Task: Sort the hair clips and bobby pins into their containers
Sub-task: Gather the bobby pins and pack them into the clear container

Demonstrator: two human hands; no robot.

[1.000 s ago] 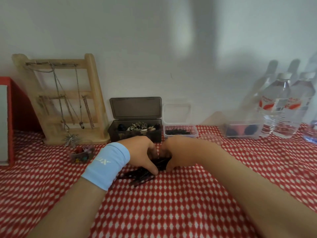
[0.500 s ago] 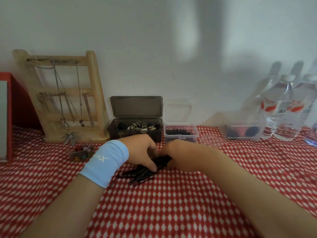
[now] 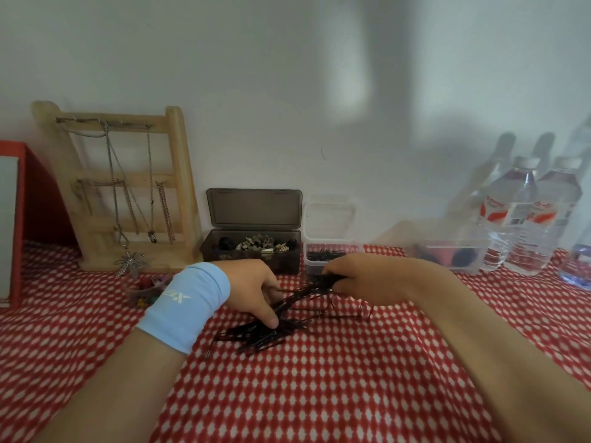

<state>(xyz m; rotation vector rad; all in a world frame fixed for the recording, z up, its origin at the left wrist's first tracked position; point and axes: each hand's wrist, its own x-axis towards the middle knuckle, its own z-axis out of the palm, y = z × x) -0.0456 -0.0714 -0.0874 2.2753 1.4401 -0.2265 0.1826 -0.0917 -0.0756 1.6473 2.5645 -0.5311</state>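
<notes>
A tangle of black bobby pins (image 3: 260,334) lies on the red-and-white checked cloth at the centre. My left hand (image 3: 252,287), with a light blue wristband, rests on the pile, thumb pressing down on it. My right hand (image 3: 358,276) is closed on a bunch of bobby pins (image 3: 315,282) lifted just above the cloth, with strands trailing back to the pile. Behind stand an open grey box (image 3: 224,254) with hair clips and a small clear tub (image 3: 311,265) holding bobby pins, its lid up.
A wooden jewellery rack (image 3: 128,193) with necklaces leans on the wall at left, a red box (image 3: 35,193) beside it. A small dish of coloured bits (image 3: 144,287) sits by my left wrist. A clear container (image 3: 451,254) and water bottles (image 3: 524,215) stand at right.
My hands have parted. The right hand has pulled a bunch of pins up and to the right, toward the clear tub; the left hand stays down on the pile.
</notes>
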